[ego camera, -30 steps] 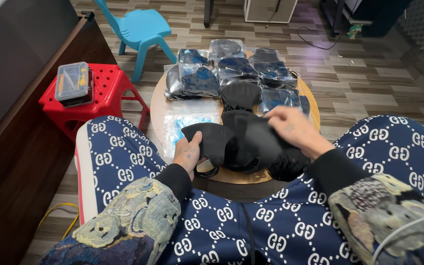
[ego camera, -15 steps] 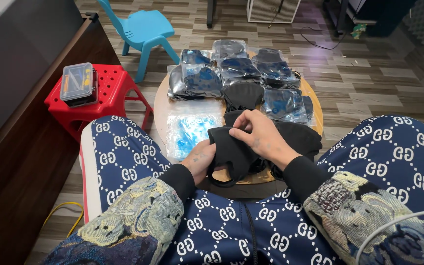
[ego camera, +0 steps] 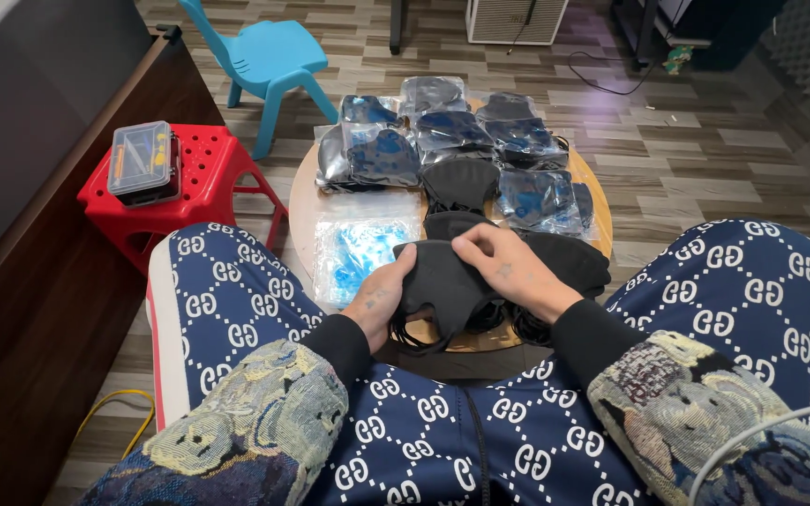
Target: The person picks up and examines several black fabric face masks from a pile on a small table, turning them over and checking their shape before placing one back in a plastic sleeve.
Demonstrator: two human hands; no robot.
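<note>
Round wooden table (ego camera: 304, 201): clear plastic packets of black masks (ego camera: 442, 141) stacked at far edge; flat clear packet with blue print (ego camera: 360, 251) near left. Soft black fabric face mask (ego camera: 442, 281) at near edge, gripped by left hand (ego camera: 379, 300) and right hand (ego camera: 508, 270). Loose black masks (ego camera: 564, 262) beneath, count unclear. Red plastic stool (ego camera: 201, 183) carries clear lidded box (ego camera: 142, 161).

A grey wood-plank floor (ego camera: 705, 159) spreads around a red plastic stool (ego camera: 206, 187); a blue plastic chair (ego camera: 269, 61) stands behind the stool, dark wooden furniture (ego camera: 39, 309) beside it.
</note>
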